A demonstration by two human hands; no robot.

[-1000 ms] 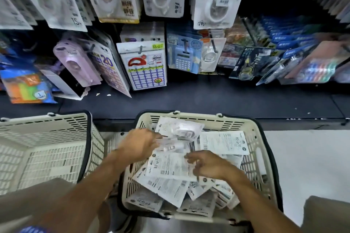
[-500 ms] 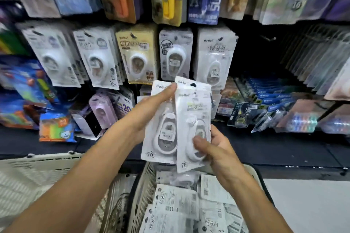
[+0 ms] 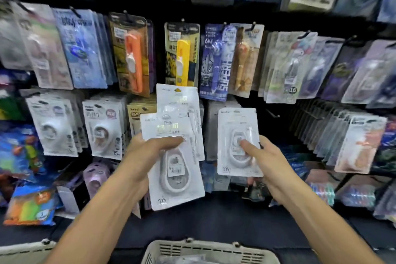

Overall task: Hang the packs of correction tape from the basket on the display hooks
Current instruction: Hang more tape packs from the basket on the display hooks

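My left hand (image 3: 147, 152) grips a small stack of white correction tape packs (image 3: 175, 176), fanned so one pack sticks up behind the front one. My right hand (image 3: 263, 156) holds a single white correction tape pack (image 3: 237, 135) upright, thumb on its blister. Both are raised in front of the display wall, at the row of white tape packs on hooks (image 3: 102, 126). A bare hook (image 3: 272, 113) juts out just right of the single pack. The beige basket (image 3: 210, 251) sits at the bottom edge, with more packs inside, mostly cut off.
Rows of hanging stationery fill the wall: orange (image 3: 134, 60) and yellow (image 3: 182, 60) tape pens above, white packs at the right (image 3: 362, 146). A dark shelf (image 3: 214, 221) runs below. A second beige basket's rim (image 3: 23, 251) shows at the bottom left.
My hands have lifted the packs from the basket to the display. The right hand has drawn one pack away to the right; the view has tilted up.
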